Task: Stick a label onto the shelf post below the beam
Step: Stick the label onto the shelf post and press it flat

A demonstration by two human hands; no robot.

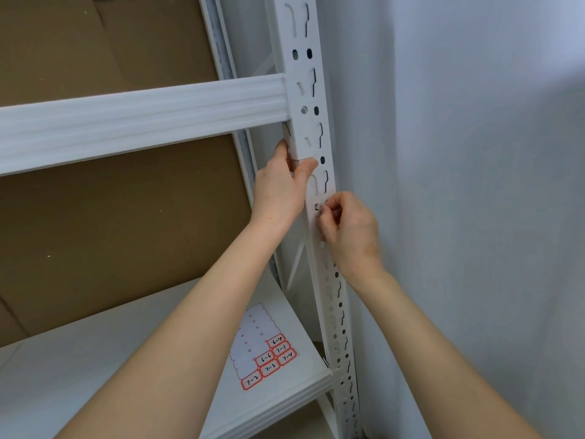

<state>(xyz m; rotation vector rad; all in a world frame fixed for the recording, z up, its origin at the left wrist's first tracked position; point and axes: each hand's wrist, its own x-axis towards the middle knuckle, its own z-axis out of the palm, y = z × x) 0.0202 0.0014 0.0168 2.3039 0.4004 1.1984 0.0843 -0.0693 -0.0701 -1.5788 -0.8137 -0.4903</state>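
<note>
**Label not made out at the post; both hands on the upright**

Both forearms enter from the bottom edge, elbows cut off. Between them a label sheet [253, 337] lies flat on the white shelf [95, 359], near its right front corner. Most of its backing is bare, and six red-bordered labels with handwritten numbers are left at its near end.

The left hand [278, 191] grips the post [308, 99] just below the beam [142, 122]. Its thumb [305, 171] lies across the front face and its fingers wrap the left edge, where they are mostly hidden.

The right hand [354, 229] is lower on the post, fingers curled and fingertips [326, 213] bunched against the perforated face. Whether they pinch a label cannot be told — the spot is blurred and covered by the fingers. No single label is clearly visible on the post.

Behind the shelving stands brown cardboard [110, 223]; to the right is a pale wall [459, 185].
</note>
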